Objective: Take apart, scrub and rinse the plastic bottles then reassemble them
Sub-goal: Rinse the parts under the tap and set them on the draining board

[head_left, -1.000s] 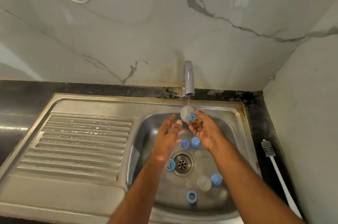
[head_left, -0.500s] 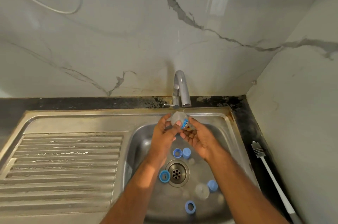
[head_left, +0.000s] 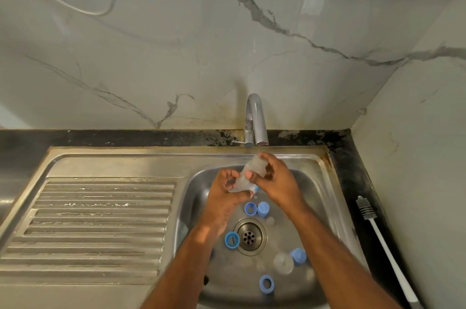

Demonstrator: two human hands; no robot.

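Observation:
A small clear plastic bottle [head_left: 252, 170] with a blue ring at its lower end is tilted under the tap [head_left: 257, 119], where a thin stream of water runs. My right hand [head_left: 274, 180] grips its upper body, thumb across the front. My left hand [head_left: 227, 190] holds the lower end with curled fingers. In the sink basin [head_left: 320, 197] lie several blue caps and rings: two [head_left: 257, 209] just below my hands, one ring [head_left: 232, 240] left of the drain [head_left: 250, 236], one ring [head_left: 266, 284] near the front. A clear bottle with a blue cap [head_left: 290, 260] lies right of the drain.
A white-handled bottle brush [head_left: 383, 240] lies on the black counter right of the sink. The ribbed steel draining board [head_left: 100, 220] spreads to the left. Marble walls stand behind and at the right.
My left hand closed onto the bottle's lower end. The bottle turned, so its blue ring now points down towards me. The camera view tilted upward a little.

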